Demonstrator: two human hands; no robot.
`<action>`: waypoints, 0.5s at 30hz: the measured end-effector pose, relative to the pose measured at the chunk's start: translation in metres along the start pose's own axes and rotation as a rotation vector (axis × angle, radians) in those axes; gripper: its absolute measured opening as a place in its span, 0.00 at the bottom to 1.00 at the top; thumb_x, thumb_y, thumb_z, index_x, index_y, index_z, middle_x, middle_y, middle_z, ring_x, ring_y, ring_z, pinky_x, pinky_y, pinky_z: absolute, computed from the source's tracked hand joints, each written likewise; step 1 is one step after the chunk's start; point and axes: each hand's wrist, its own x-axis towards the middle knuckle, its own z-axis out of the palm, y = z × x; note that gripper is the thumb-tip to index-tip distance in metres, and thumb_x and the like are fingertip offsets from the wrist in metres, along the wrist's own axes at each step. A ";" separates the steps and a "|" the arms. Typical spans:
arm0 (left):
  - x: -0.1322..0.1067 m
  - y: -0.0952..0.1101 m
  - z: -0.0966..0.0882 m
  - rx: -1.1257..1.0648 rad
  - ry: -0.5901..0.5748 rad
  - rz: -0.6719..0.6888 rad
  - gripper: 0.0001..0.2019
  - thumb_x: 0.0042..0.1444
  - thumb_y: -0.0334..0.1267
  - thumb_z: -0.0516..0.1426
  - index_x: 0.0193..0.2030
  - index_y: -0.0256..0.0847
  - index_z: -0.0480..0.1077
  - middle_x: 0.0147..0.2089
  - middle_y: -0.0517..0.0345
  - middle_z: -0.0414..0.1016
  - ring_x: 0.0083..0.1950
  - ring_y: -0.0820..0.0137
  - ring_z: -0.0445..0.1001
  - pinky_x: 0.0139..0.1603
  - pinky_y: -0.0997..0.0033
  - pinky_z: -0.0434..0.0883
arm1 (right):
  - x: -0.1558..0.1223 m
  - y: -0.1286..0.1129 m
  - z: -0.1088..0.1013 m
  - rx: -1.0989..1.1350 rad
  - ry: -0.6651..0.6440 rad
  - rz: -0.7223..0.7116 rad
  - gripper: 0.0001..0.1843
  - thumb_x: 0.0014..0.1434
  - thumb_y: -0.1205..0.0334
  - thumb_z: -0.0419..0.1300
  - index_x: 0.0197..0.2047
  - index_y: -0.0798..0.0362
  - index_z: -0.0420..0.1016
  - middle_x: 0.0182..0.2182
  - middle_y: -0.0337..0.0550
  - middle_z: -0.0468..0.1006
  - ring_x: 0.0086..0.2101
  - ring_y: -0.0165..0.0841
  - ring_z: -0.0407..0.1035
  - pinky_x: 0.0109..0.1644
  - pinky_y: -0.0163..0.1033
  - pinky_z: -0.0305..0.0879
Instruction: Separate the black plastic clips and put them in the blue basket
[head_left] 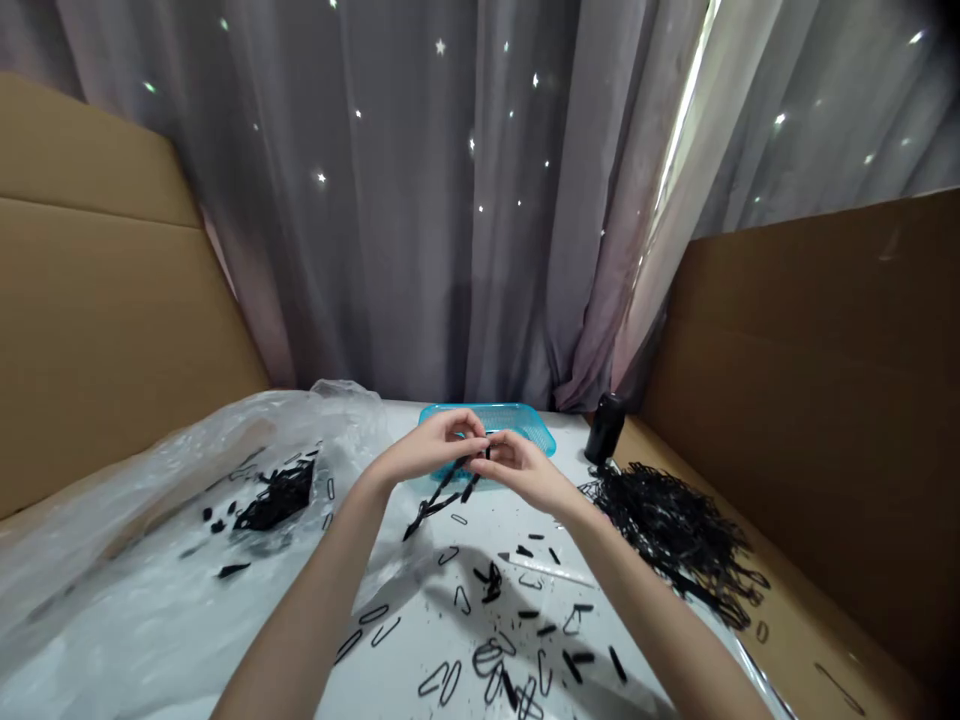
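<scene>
My left hand (439, 445) and my right hand (523, 470) meet above the middle of the white tabletop (480, 535). Fingertips of both are pinched together on a thin black strap (442, 506), whose loose loop dangles below them toward the left. A small dark piece shows between the two hands; its exact form is too small to tell. Just behind the fingers stands a light-blue plastic basket (544, 430), partly covered by them. Under my forearms lie scattered wire loops (450, 682) and short black pieces (616, 664).
To the right, a tangled heap of black straps (675, 530) sits beside a black cylindrical container (604, 428). Clear plastic sheeting (150, 620) with a black pile (277, 497) covers the left. Cardboard walls (97, 300) flank both sides; a grey curtain (405, 250) hangs behind.
</scene>
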 end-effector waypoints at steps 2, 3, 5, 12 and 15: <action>0.003 0.006 0.002 -0.033 0.044 -0.006 0.11 0.55 0.46 0.59 0.35 0.40 0.67 0.27 0.63 0.68 0.25 0.73 0.67 0.24 0.76 0.63 | 0.007 -0.003 -0.004 0.105 0.023 0.005 0.25 0.51 0.38 0.64 0.37 0.51 0.67 0.25 0.35 0.73 0.28 0.31 0.71 0.35 0.39 0.68; 0.004 0.008 0.002 -0.046 0.059 -0.010 0.12 0.55 0.46 0.60 0.35 0.40 0.67 0.26 0.64 0.66 0.23 0.75 0.64 0.22 0.77 0.60 | 0.008 -0.006 -0.008 0.153 0.039 0.002 0.24 0.51 0.38 0.65 0.34 0.51 0.67 0.22 0.33 0.70 0.25 0.29 0.68 0.34 0.38 0.67; 0.004 0.010 0.001 -0.071 0.057 -0.022 0.13 0.55 0.47 0.60 0.33 0.40 0.68 0.23 0.67 0.63 0.20 0.77 0.60 0.19 0.78 0.56 | 0.008 -0.013 -0.018 0.239 0.082 -0.014 0.23 0.52 0.39 0.64 0.32 0.50 0.65 0.18 0.28 0.61 0.21 0.26 0.60 0.30 0.35 0.63; 0.002 0.005 -0.011 -0.210 -0.091 -0.067 0.16 0.56 0.49 0.61 0.28 0.37 0.73 0.17 0.68 0.59 0.18 0.78 0.55 0.19 0.78 0.53 | -0.001 -0.029 -0.054 0.345 0.246 -0.092 0.22 0.56 0.40 0.62 0.29 0.50 0.63 0.16 0.24 0.44 0.17 0.23 0.38 0.20 0.31 0.39; 0.004 0.001 -0.013 -0.337 -0.074 -0.065 0.16 0.55 0.49 0.62 0.27 0.36 0.73 0.17 0.68 0.55 0.18 0.79 0.51 0.18 0.79 0.51 | -0.006 -0.030 -0.063 0.291 0.268 -0.084 0.21 0.57 0.40 0.61 0.30 0.50 0.66 0.15 0.23 0.44 0.17 0.23 0.36 0.19 0.32 0.37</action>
